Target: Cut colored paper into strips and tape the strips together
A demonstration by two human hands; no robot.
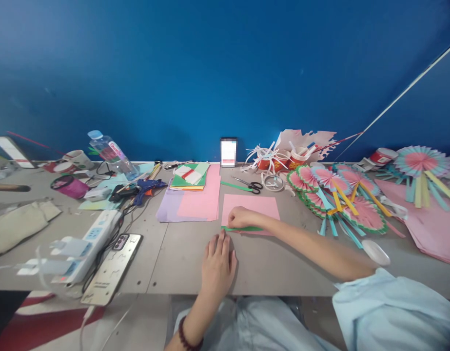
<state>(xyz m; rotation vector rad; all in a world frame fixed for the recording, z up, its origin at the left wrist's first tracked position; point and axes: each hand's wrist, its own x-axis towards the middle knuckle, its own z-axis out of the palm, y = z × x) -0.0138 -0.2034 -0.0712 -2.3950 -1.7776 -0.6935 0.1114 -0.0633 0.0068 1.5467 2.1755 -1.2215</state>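
Note:
A pink sheet of paper lies on the table, with a green paper strip running along its near edge. My right hand is curled closed and rests on the left part of the sheet, over the strip; what its fingers hold, if anything, is hidden. Just below, my left hand lies flat on the table, its fingers stretched out and their tips by the strip's left end. Black-handled scissors lie behind the sheet, touching or very near another green strip.
Coloured paper is stacked at left, beyond a power strip and a phone. Pleated paper fans spread at right near a white oval dish. A small screen stands against the blue wall.

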